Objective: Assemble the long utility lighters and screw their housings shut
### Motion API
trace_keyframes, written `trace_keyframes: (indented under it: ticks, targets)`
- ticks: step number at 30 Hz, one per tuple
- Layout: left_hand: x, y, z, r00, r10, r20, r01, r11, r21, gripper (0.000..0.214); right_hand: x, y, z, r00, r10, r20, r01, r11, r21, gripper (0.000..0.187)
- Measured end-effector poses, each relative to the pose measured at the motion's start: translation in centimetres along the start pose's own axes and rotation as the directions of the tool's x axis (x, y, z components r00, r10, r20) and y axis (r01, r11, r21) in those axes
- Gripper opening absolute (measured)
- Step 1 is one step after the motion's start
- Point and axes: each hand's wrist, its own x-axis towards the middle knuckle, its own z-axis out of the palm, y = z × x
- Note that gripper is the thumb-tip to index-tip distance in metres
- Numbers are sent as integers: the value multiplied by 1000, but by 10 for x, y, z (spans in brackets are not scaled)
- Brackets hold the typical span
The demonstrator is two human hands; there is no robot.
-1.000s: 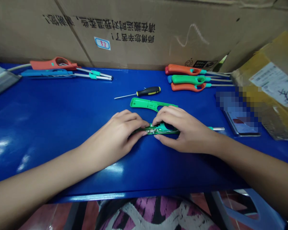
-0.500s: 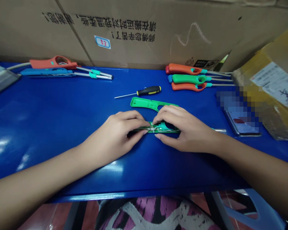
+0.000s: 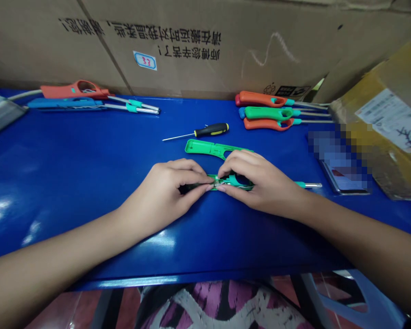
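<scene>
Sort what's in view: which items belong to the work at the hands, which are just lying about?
In use: left hand, right hand, open green utility lighter, green lighter shell half, probably the black-and-yellow screwdriver.

Lying about: back-left lighters, back-right lighters, phone, cardboard carton.

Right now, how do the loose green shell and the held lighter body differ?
The loose green shell lies untouched; the held lighter body sits between the left hand and right hand. The shell looks hollow; the body shows wire. The body has a metal nozzle; the shell, none. Both are green plastic.
</scene>
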Motion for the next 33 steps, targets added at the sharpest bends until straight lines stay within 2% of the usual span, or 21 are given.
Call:
trace_keyframes:
  ticks: [8, 13, 18, 21, 27, 33]
  targets:
    - [1, -2, 1, 999, 31, -39, -30, 999, 34, 12, 0, -1, 3, 1000, -5, -11, 4, 1000, -15, 11]
    - [3, -2, -2, 999, 28, -25, -27, 999, 38, 13, 0, -1, 3, 1000, -1, -15, 0, 1000, -24, 12]
    - [7, -11, -6, 992, -82, -91, 84, 996, 21, 13, 0, -2, 3, 1000, -4, -16, 3, 1000, -27, 12]
    - [8, -17, -6, 988, -148, -45, 148, 989, -3, 16, 0, -4, 2, 1000, -6, -23, 6, 1000, -25, 12]
    - [7, -17, -3, 994, -109, -13, 109, 994, -8, 14, 2, -4, 2, 991, 61, -122, -59, 998, 21, 8]
    - [7, -14, -1, 997, -80, -8, 80, 997, 0, 15, 4, -1, 5, 983, 127, -134, -125, 992, 26, 6]
